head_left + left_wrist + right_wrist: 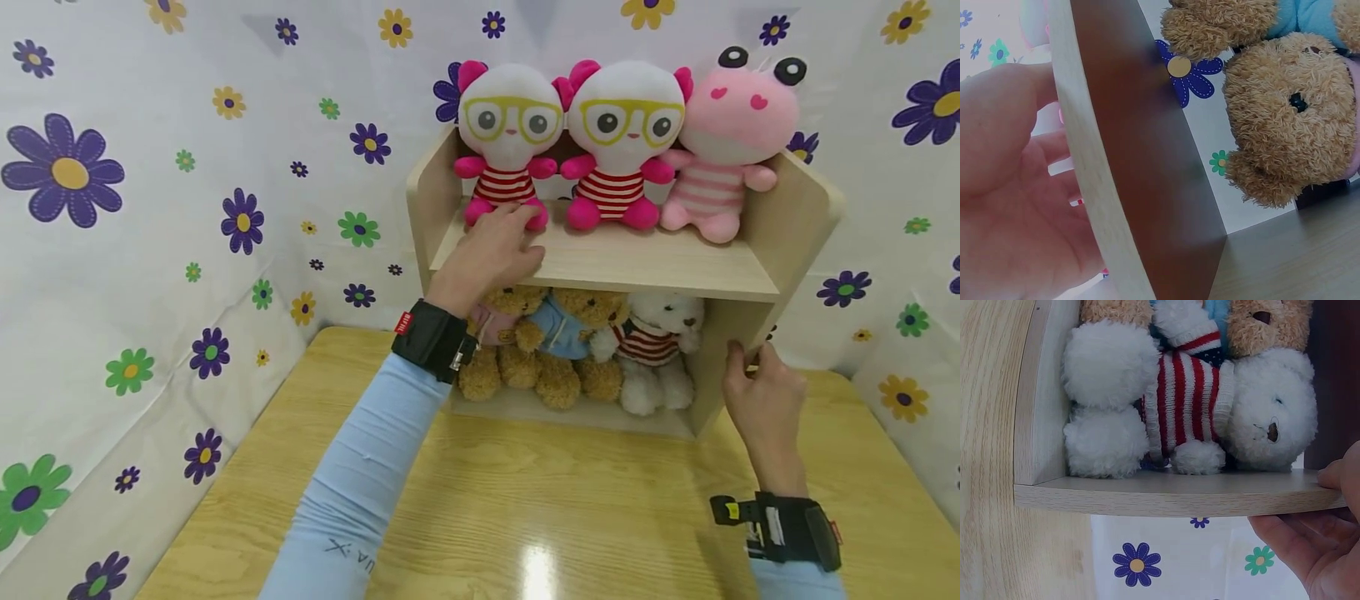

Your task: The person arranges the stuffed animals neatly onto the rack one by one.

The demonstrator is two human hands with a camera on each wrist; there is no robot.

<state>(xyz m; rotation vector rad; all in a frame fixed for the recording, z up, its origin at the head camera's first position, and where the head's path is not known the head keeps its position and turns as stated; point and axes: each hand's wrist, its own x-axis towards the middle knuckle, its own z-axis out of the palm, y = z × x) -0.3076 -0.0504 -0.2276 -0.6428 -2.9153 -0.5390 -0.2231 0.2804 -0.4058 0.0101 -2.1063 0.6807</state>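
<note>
My left hand [491, 254] reaches over the front edge of the upper board [645, 262] of a wooden shelf. Its fingers are extended, the tips at the feet of the leftmost white-headed plush toy [510, 125] with yellow glasses. In the left wrist view the palm [1016, 206] lies beside the board's edge. My right hand [767, 400] grips the shelf's right side panel [802, 208] low down. In the right wrist view the thumb [1332, 474] is inside the panel and the fingers [1297, 540] are outside.
A matching plush toy [630, 125] and a pink plush toy [738, 125] sit farther right on top. Below are a pink-clad teddy bear [480, 375], a blue-clad one [558, 387] and a white bear [648, 396]. The shelf stands on a wooden table [570, 500] against a flowered backdrop [300, 125].
</note>
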